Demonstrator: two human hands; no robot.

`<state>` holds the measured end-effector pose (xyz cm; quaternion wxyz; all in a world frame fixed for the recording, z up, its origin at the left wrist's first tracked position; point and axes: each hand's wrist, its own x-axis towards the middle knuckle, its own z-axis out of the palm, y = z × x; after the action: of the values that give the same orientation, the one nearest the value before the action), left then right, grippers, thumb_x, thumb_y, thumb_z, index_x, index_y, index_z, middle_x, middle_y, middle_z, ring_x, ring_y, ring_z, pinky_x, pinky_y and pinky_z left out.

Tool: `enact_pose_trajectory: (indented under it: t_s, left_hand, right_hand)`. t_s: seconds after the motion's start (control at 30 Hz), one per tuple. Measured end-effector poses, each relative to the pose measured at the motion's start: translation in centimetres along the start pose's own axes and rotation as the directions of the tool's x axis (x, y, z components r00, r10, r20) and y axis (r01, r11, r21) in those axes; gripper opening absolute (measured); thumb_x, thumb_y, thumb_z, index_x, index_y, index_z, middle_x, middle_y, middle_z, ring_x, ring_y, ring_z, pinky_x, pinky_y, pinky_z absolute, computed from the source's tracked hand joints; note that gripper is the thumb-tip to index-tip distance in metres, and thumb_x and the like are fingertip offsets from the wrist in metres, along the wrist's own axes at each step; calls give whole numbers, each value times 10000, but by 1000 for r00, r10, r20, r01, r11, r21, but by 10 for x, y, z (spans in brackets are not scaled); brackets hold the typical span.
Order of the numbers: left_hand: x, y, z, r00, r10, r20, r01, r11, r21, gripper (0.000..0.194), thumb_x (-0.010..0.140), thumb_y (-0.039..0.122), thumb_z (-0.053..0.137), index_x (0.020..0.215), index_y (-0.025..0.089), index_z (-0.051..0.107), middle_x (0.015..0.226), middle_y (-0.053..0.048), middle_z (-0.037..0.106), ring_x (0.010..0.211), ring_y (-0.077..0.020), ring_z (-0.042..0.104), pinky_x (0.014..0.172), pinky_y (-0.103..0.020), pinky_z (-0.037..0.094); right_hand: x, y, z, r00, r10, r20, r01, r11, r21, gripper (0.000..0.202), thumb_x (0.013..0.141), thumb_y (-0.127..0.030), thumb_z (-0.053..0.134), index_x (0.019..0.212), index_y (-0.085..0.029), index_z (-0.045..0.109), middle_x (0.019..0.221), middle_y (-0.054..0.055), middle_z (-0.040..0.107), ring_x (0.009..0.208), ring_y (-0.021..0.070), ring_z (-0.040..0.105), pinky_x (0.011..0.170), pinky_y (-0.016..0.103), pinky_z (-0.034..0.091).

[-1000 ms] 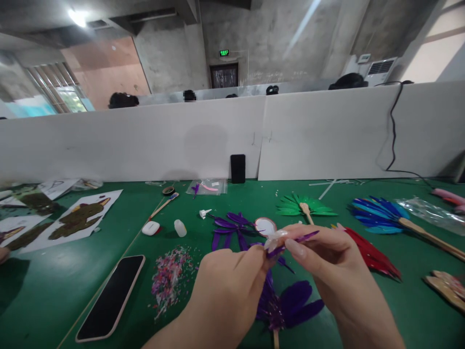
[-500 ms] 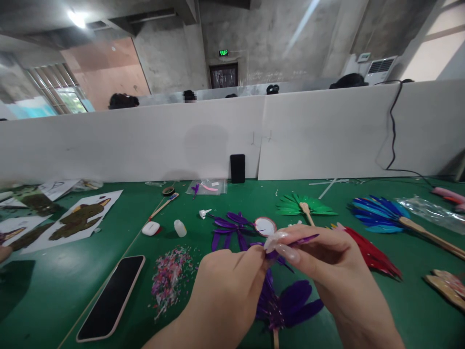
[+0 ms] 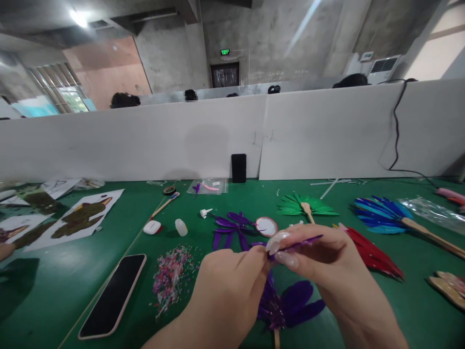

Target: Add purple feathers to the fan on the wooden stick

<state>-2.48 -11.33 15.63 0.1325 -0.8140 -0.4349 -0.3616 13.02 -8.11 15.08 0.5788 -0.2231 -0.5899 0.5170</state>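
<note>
Fingers [image 3: 286, 260] of the right hand [image 3: 339, 271] are pinching a feather [image 3: 305, 242] above the desk [image 3: 72, 271]; the left hand [image 3: 228, 276] is meeting them at the feather's left end, its own grip being too hidden to tell. Below, a purple fan [image 3: 278, 312] is lying; beyond, purple feathers [image 3: 234, 224] are lying by a white disc [image 3: 267, 226].

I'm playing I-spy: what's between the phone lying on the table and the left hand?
In the head view, a pile of tiny pink, purple and white bits lies on the table between the phone and the left hand.
</note>
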Motion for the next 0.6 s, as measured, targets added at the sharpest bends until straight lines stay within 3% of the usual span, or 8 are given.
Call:
enact_pose_trajectory:
  t_s: [0.13,0.27,0.6]
  left_hand:
    - [0,-1,0,1000,0,-8,0,1000,9,359,931,137,318,636,186,518,454,37,528,364,-114,479,382,-260,307]
    - [1,-1,1,1000,16,-26,-15,1000,17,400,949,155,308,599,191,498,437,40,505,349,-108,454,378,-263,292]
    - [0,0,0,1000,6,-1,-6,1000,-16,371,947,154,311,632,191,502,464,39,535,369,-106,480,390,-248,308]
  right_hand:
    - [-2,-1,0,1000,7,4,-7,1000,-19,204,720,-160,752,834,-328,759,807,-10,762,779,177,723,721,274,611]
    - [-1,-1,-1,1000,-19,10,19,1000,-4,203,781,-166,699,850,-349,756,807,-13,763,751,166,727,688,246,612]
    - [2,4,-1,999,36,16,-37,996,82,179,729,-160,750,802,-323,762,773,-9,752,730,153,717,669,226,598]
